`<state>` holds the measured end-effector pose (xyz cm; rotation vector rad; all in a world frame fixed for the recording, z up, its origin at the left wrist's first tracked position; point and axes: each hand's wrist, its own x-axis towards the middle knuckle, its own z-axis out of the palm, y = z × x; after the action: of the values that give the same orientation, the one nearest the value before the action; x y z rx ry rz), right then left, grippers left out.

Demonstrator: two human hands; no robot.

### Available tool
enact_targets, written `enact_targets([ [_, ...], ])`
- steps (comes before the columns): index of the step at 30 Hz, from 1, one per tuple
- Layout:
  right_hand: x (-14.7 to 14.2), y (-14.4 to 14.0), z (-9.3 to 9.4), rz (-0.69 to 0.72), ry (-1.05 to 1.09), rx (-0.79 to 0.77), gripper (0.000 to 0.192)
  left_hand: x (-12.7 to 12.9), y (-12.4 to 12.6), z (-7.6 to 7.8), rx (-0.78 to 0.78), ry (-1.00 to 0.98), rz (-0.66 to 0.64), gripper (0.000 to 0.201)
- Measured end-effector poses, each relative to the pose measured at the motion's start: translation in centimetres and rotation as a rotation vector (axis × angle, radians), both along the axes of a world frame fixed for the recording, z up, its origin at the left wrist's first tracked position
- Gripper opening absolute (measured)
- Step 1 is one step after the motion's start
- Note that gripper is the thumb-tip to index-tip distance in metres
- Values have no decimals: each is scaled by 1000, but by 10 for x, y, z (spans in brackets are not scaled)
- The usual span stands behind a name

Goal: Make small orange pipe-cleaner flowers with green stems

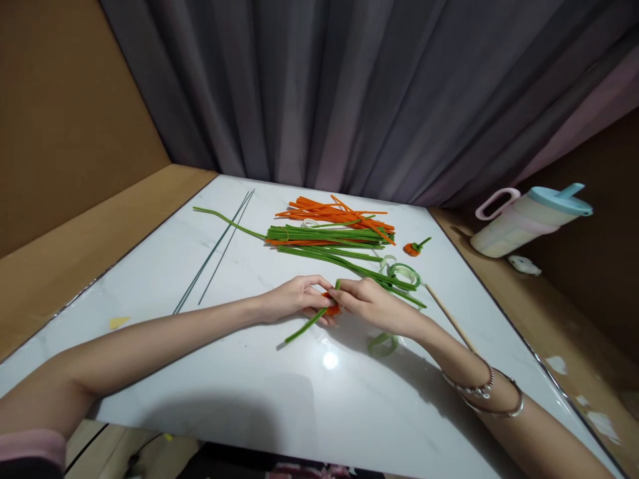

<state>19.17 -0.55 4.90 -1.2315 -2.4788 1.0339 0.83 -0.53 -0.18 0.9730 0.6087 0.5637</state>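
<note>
Near the middle of the white table, my left hand [294, 299] is closed around a small orange pipe-cleaner piece [331, 306], partly hidden by the fingers. My right hand [369, 305] pinches a green pipe cleaner [305, 327] against that piece; its long end sticks out toward the lower left and a short tip rises above the fingers. Behind the hands lie a bundle of green pipe cleaners [319, 235] and a pile of orange pipe cleaners [319, 207]. Farther right sits a small orange pumpkin shape [412, 249] with a green stem.
Rolls of green tape [405, 274] lie beyond my right hand, with a thin wooden stick [449, 316] beside my right forearm. Thin dark green wires [214, 256] and a yellow scrap [118, 322] are at left. A tumbler [524, 223] stands on the right ledge.
</note>
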Motion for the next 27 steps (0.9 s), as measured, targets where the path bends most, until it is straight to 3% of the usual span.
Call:
enact_targets([
  [4, -2, -3, 1, 7, -71, 74, 28, 0, 0, 1, 2, 18, -3, 36],
  [14, 1, -4, 4, 1, -32, 86, 27, 1, -1, 2, -19, -5, 68, 42],
  [21, -10, -26, 4, -147, -335, 210, 47, 4, -5, 3, -15, -38, 248, 35],
  [27, -20, -36, -4, -156, -516, 344, 23, 5, -7, 2, -4, -85, 278, 33],
])
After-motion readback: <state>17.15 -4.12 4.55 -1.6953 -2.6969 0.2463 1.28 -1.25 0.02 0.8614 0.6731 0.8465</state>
